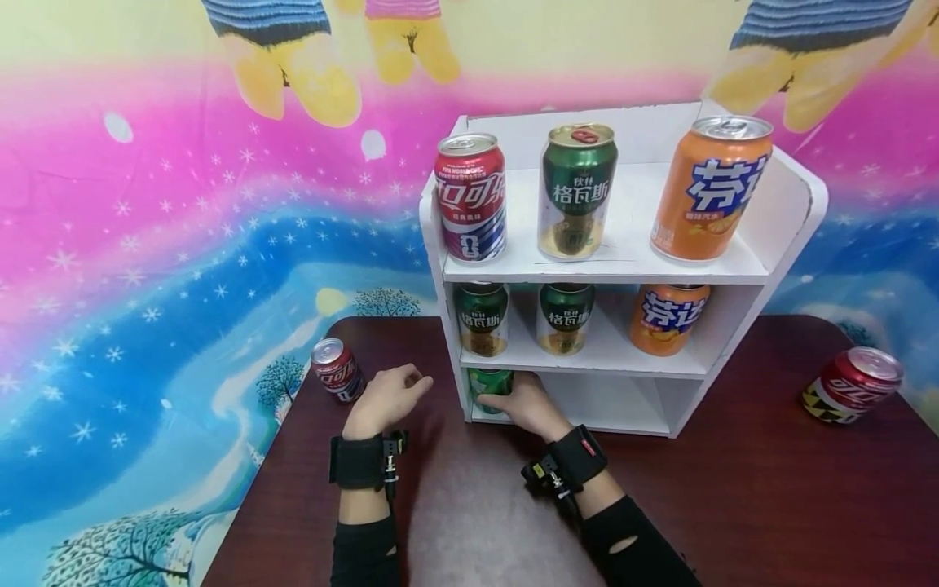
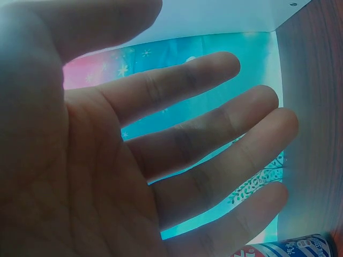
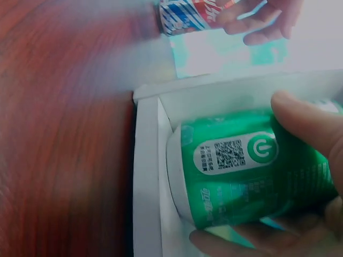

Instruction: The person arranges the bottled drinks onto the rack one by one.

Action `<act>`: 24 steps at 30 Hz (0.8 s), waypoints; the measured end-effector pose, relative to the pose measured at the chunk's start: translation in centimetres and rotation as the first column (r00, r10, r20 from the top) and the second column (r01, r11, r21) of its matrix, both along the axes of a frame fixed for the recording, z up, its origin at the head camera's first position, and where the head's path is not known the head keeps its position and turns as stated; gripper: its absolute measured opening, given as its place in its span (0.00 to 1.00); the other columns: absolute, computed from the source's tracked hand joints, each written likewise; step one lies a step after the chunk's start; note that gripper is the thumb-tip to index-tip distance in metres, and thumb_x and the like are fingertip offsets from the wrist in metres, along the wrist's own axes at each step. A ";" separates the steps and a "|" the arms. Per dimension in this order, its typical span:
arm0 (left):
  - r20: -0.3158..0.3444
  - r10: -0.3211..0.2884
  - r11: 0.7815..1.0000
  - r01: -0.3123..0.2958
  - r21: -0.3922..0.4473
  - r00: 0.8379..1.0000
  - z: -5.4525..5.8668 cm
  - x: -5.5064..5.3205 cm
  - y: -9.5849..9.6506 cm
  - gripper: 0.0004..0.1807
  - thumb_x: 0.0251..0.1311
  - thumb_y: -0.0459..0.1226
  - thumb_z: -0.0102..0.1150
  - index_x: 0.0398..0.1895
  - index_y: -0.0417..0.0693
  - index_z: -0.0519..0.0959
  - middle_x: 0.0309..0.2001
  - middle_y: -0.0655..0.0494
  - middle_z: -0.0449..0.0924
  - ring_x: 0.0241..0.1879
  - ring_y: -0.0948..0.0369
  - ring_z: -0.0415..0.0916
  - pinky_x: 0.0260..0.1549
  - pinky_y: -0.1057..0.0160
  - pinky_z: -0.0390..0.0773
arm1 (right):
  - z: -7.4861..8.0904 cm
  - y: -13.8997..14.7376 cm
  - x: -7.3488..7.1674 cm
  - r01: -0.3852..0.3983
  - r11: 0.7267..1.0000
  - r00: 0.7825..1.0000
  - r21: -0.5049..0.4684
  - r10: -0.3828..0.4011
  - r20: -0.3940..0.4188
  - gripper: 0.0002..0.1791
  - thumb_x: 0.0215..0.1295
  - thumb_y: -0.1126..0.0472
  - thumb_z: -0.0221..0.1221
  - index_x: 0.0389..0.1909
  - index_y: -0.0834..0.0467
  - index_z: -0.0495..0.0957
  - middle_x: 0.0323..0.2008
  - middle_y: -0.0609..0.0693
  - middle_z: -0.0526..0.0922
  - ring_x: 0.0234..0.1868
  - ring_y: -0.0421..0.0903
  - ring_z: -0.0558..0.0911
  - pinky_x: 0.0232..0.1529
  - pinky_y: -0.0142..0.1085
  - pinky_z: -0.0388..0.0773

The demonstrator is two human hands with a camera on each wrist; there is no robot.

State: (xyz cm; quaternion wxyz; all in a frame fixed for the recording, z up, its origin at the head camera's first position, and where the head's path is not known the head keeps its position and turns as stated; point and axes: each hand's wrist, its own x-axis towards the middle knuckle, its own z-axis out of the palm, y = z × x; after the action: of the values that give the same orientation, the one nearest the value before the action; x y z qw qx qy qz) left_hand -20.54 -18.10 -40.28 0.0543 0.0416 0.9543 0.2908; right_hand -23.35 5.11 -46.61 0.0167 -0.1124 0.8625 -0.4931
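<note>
At the left end of the bottom shelf, my right hand (image 1: pixel 534 405) grips a green can (image 3: pixel 236 166), thumb on one side and fingers on the other. The can stands close to the left side wall of the white shelf unit (image 1: pixel 601 273), partly hidden in the head view by the hand and the shelf above. My left hand (image 1: pixel 387 401) hovers over the table left of the unit, fingers extended and slightly spread, holding nothing. Just left of it a red cola can (image 1: pixel 337 371) stands upright on the table.
The top shelf holds a red cola can (image 1: pixel 471 198), a green-and-gold can (image 1: pixel 578 192) and an orange can (image 1: pixel 710 189). Below are two green-and-gold cans (image 1: pixel 481 319) and an orange can (image 1: pixel 669 319). Another red can (image 1: pixel 851 386) is on the table (image 1: pixel 763 489) at right.
</note>
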 end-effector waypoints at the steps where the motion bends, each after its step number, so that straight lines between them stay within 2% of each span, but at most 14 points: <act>1: 0.001 0.000 1.000 0.000 0.001 1.000 0.0 0.0 0.0 0.18 0.66 0.48 0.52 0.50 0.47 0.79 0.39 0.53 0.80 0.33 0.59 0.74 0.35 0.55 0.75 | 0.1 0.1 0.0 -0.009 1.000 1.000 0.002 0.009 0.005 0.41 0.54 0.53 0.69 0.65 0.61 0.61 0.52 0.55 0.74 0.51 0.50 0.75 0.52 0.46 0.70; 5: 0.000 0.001 1.000 -0.001 0.001 1.000 0.1 0.1 0.0 0.18 0.66 0.48 0.52 0.50 0.46 0.79 0.39 0.52 0.80 0.33 0.59 0.74 0.36 0.54 0.75 | 0.4 0.0 0.3 -0.007 1.000 1.000 0.024 0.007 -0.001 0.39 0.54 0.53 0.69 0.63 0.61 0.63 0.51 0.55 0.75 0.50 0.50 0.76 0.51 0.46 0.71; 15: -0.005 -0.008 1.000 0.008 0.013 1.000 0.0 0.2 0.1 0.18 0.66 0.48 0.52 0.49 0.46 0.79 0.39 0.52 0.80 0.33 0.59 0.75 0.35 0.53 0.75 | -0.4 -1.4 0.8 0.135 0.991 0.983 0.010 -0.133 -0.124 0.46 0.48 0.52 0.73 0.64 0.62 0.60 0.53 0.57 0.73 0.52 0.52 0.75 0.51 0.47 0.71; 18: -0.011 -0.011 1.000 0.011 0.011 1.000 0.1 0.1 0.1 0.18 0.66 0.48 0.52 0.49 0.46 0.79 0.39 0.52 0.80 0.33 0.59 0.75 0.35 0.54 0.75 | -0.4 -1.3 0.8 0.134 0.991 0.985 0.028 -0.130 -0.112 0.44 0.48 0.53 0.73 0.64 0.62 0.61 0.52 0.57 0.74 0.51 0.52 0.75 0.51 0.46 0.72; 24: -0.014 -0.006 1.000 0.006 0.001 1.000 0.1 0.0 0.0 0.18 0.67 0.48 0.52 0.49 0.46 0.79 0.40 0.51 0.80 0.34 0.58 0.75 0.36 0.53 0.75 | 0.2 -0.9 0.7 0.092 0.995 0.995 0.037 -0.091 -0.038 0.41 0.52 0.52 0.70 0.63 0.63 0.62 0.51 0.57 0.75 0.50 0.51 0.76 0.49 0.46 0.72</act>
State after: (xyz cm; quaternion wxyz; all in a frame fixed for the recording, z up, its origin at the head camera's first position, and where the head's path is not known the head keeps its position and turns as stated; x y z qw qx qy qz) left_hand -20.49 -18.14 -40.19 0.0483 0.0467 0.9544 0.2910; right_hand -22.68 4.18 -46.45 -0.0195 -0.0814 0.8763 -0.4744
